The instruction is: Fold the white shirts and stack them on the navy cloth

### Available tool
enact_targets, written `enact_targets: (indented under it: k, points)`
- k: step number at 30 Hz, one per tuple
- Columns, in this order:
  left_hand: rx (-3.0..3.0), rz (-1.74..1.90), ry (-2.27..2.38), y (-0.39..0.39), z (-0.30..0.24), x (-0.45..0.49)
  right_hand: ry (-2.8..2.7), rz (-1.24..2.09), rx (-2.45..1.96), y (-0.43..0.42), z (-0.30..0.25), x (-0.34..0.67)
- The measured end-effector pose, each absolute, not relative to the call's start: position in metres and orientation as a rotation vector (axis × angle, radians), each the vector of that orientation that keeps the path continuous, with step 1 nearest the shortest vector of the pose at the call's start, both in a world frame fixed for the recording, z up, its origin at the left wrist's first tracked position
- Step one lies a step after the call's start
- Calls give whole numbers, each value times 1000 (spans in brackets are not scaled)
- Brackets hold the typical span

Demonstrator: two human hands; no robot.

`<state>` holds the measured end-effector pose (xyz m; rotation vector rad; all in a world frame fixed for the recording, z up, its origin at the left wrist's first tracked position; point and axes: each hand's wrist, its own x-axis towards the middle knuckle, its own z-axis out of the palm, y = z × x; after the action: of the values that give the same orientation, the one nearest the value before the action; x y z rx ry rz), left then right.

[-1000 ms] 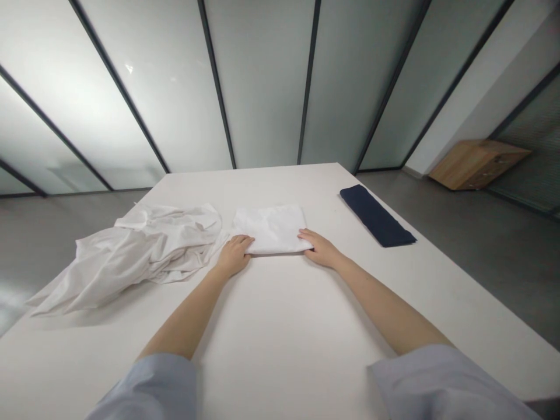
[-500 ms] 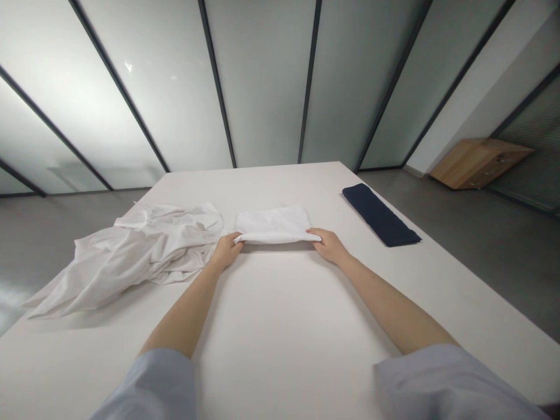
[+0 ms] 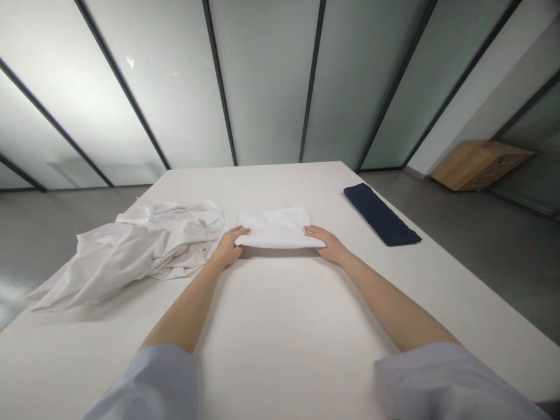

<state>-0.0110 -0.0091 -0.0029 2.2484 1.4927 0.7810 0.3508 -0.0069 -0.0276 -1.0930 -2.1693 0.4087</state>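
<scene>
The left hand (image 3: 228,249) lies open and fairly flat, its fingers (image 3: 240,231) stretched over the near left corner of a folded white cloth (image 3: 275,228). The right hand (image 3: 329,245) is open in the same way, its fingers (image 3: 315,234) resting on the near right corner. Neither hand pinches or closes on the fabric; both press lightly from above, facing each other across the cloth's width.

The folded white cloth is a soft, flat, roughly rectangular bundle with a slightly rumpled top. It lies on a smooth white bench (image 3: 284,315), between the two hands and nearer the far edge than the near one. Both forearms reach forward over the bench from loose pale blue sleeves, the left sleeve (image 3: 149,385) and the right sleeve (image 3: 450,385), which show at the bottom of the view.

Just left of the left hand, a crumpled white garment (image 3: 142,245) sprawls in loose folds, one end hanging past the bench's left edge. It lies close to the folded cloth but does not appear to touch it. To the right, well beyond the right hand, a long, narrow folded navy cloth (image 3: 381,214) lies at an angle along the right edge of the bench.

Past the bench, a grey polished floor (image 3: 481,245) spreads out to frosted glass partitions (image 3: 262,87) with dark metal frames. A low light-wood cabinet (image 3: 479,166) stands on the floor at the far right.
</scene>
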Motion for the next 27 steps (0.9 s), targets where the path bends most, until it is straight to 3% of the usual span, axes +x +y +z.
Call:
enact_targets:
  k: [9,15,27]
  points:
    - [1909,898,1689,-8,-3,-2,-1801,735,-1337,-15,-15,339]
    - [1882,1008,1739,-7,-3,4,-1747,663,-1401,-13,-19,334]
    - [1903,755,2136,-17,7,20,-1780,392,-1574,-10,-22,331]
